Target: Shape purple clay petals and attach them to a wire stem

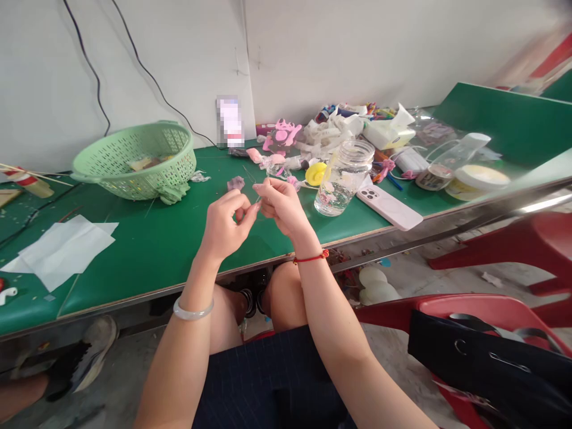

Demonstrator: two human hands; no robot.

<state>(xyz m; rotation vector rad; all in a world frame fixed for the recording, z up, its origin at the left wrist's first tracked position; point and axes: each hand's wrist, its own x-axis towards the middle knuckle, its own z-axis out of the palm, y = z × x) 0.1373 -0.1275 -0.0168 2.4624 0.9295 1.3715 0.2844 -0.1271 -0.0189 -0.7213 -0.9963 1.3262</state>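
From my remote view I'm looking down over a green-topped workbench (pixel 147 256) set against a white wall (pixel 147 65), with a red plastic chair (pixel 487 313) at the right, a black bag (pixel 487 363) lying on it. On the bench sit a pale green plastic basket (pixel 134 161), loose white paper sheets (pixel 62 250), a glass jar (pixel 344 179) and a phone in a pink case (pixel 388 205). Beyond them is a jumble of pink foam cutouts (pixel 281 137), with a mauve scrap (pixel 235 183) lying alone just past my hands. Both hands are raised over the bench's front edge, close together but not obviously touching. My right hand (pixel 281 205) pinches a thin wire (pixel 258 202) between thumb and fingertips, and the wire's tip points toward my left hand (pixel 227 223). That hand's fingers are curled inward, but I cannot tell whether they grip the wire too. The wire looks very light, fine and probably springy, easy to bend or drop, so I'd hold it with the pads, close to the pinch.
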